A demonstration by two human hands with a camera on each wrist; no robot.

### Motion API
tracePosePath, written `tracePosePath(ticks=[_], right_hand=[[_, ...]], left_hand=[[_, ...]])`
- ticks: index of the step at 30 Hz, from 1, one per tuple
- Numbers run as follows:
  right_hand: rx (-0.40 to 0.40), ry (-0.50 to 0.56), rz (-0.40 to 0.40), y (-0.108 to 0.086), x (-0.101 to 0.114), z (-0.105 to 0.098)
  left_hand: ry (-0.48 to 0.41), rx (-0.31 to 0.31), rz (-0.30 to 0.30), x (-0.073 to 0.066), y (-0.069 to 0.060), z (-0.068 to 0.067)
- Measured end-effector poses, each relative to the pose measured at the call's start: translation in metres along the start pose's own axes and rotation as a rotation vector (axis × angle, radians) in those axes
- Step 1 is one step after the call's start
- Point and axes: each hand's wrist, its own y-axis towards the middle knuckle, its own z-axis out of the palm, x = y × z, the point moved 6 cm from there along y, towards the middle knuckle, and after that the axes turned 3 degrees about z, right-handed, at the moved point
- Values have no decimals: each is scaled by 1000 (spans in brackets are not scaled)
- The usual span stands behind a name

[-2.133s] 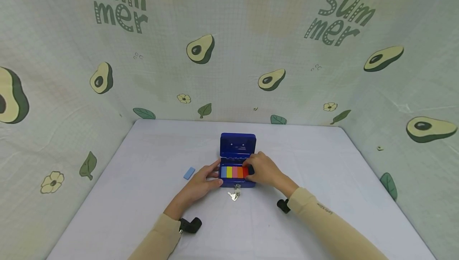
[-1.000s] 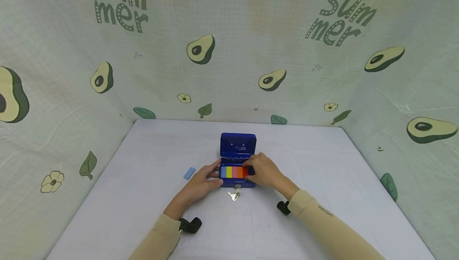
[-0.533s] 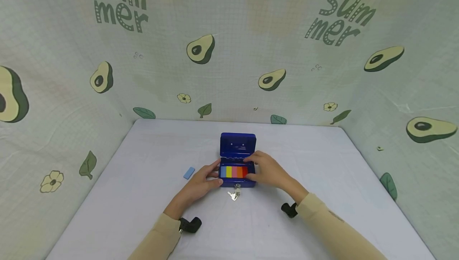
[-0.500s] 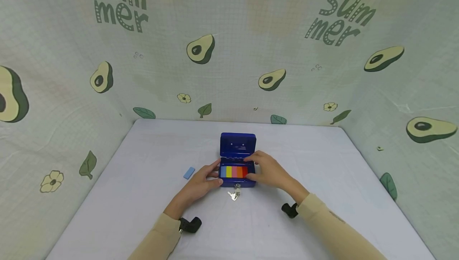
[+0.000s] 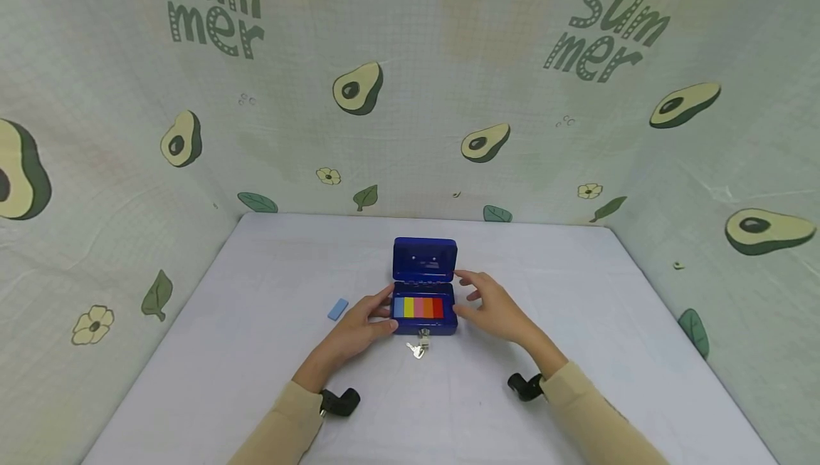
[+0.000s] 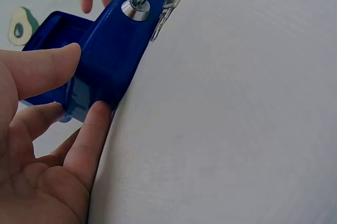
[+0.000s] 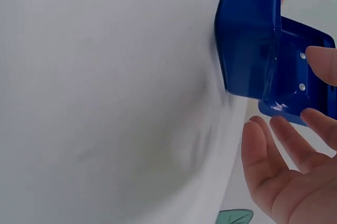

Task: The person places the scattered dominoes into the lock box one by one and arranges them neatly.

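Note:
A dark blue metal cash box (image 5: 424,327) stands on the table with its lid (image 5: 425,258) raised. Inside lies a row of coloured blocks (image 5: 418,307): light blue, yellow, pink, orange and red. Keys (image 5: 418,350) hang from the lock at the box's front. My left hand (image 5: 365,322) rests against the left side, thumb near the front corner; the left wrist view shows its fairly straight fingers touching the wall. Beside the right side is my right hand (image 5: 492,306), fingers spread and holding nothing. The right wrist view shows its fingertips near the lid.
A loose light blue block (image 5: 337,309) lies on the white table (image 5: 307,258), left of the box and near my left hand. Patterned cloth (image 5: 423,87) hangs behind the table and along both sides.
My right hand has let go of the red block at the row's right end and drawn back to the right, out of the box. The left hand has stayed put.

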Motion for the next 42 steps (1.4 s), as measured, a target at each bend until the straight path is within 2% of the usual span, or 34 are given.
tracePosePath(ticks=[5,11,16,20,30,42], right_hand=[[-4,58,71,-4,-9,5],[-3,182,168,-7,-18,12],[22,290,214,-10,-23,19],[40,347,222,-12,-26,22],[77,402,214,-12,-32,27],[100,404,213,-14,-32,31]], left_hand=[[-5,0,0,2,0,0],[-3,-1,2,2,0,-1],[-4,2,-4,1,0,-1],[-11,5,0,2,0,0],[-12,2,9,2,0,-1],[-17,5,10,2,1,0]])
